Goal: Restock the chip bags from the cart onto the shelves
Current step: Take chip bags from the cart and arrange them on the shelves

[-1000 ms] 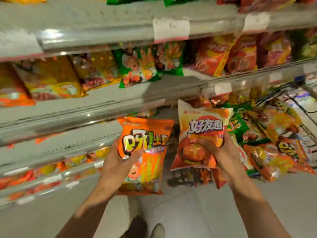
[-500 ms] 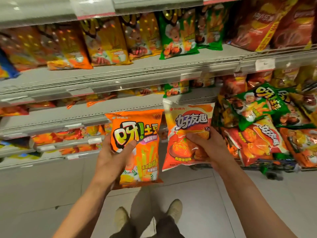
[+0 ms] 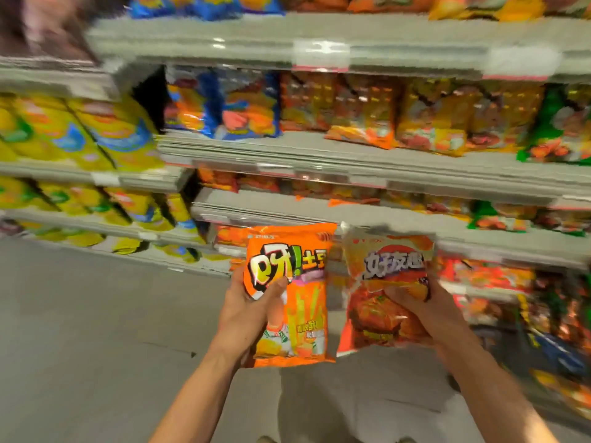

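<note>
Leftmost, yellow chip bags (image 3: 80,135) stand in slanted rows on the grey shelves (image 3: 319,155), with blue bags (image 3: 224,107) next to them on the upper tier; everything there is smeared by motion blur. Just right of centre-left, the left hand (image 3: 246,311) holds an orange chip bag (image 3: 294,295) upright in front of the lower shelves, thumb pressed across the front near the logo and the other fingers wrapped behind its left edge. That bag is bright orange, printed with large yellow-and-white outlined characters at the top and pale fry-like sticks down the middle, with a greenish cartoon patch near the bottom. Touching or nearly touching its right edge is a red-orange chip bag (image 3: 383,292), tilted slightly, with a pale top, dark outlined characters and a red picture below. The right hand (image 3: 428,311) grips it from the right side, thumb curled over the front and fingers behind. Farther right, orange, red and green bags (image 3: 556,129) fill the shelves, and blurred packets at the lower right cannot be made out clearly.
</note>
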The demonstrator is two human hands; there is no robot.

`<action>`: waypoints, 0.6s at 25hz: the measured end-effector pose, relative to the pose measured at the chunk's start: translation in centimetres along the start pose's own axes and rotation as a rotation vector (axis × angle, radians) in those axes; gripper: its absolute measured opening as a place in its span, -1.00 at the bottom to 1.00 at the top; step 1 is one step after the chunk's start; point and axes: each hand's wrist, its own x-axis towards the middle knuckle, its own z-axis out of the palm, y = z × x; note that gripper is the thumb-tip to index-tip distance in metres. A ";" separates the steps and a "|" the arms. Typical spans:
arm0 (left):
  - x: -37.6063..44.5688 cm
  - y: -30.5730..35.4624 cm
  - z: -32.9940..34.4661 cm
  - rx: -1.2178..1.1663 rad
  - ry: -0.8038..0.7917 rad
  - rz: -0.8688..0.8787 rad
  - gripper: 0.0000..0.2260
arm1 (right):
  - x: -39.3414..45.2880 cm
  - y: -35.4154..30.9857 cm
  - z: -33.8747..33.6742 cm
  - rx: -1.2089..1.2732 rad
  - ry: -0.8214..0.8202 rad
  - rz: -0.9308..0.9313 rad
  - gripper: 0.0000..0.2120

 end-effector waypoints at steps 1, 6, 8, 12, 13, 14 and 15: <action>0.3 0.1 -3.1 -0.011 0.043 -0.004 -0.62 | 0.1 0.2 3.1 -0.021 -0.035 0.004 -0.54; 2.0 0.7 -15.0 -0.043 0.259 -0.049 -0.64 | 1.6 0.2 16.3 -0.114 -0.149 0.047 -0.54; 3.1 0.7 -18.1 -0.059 0.322 -0.056 -0.69 | 3.4 0.1 20.8 -0.111 -0.186 0.056 -0.57; 6.0 0.8 -22.1 -0.049 0.371 -0.092 -0.62 | 8.9 -0.2 28.3 -0.039 -0.274 0.202 -0.54; 7.1 1.0 -23.0 -0.036 0.381 -0.102 -0.58 | 10.9 -0.5 30.4 -0.022 -0.289 0.233 -0.52; 8.1 1.2 -23.9 -0.024 0.392 -0.106 -0.56 | 13.0 -1.0 32.4 -0.018 -0.284 0.247 -0.49; 9.0 1.5 -24.7 -0.013 0.402 -0.109 -0.55 | 15.3 -1.5 34.4 -0.026 -0.267 0.242 -0.45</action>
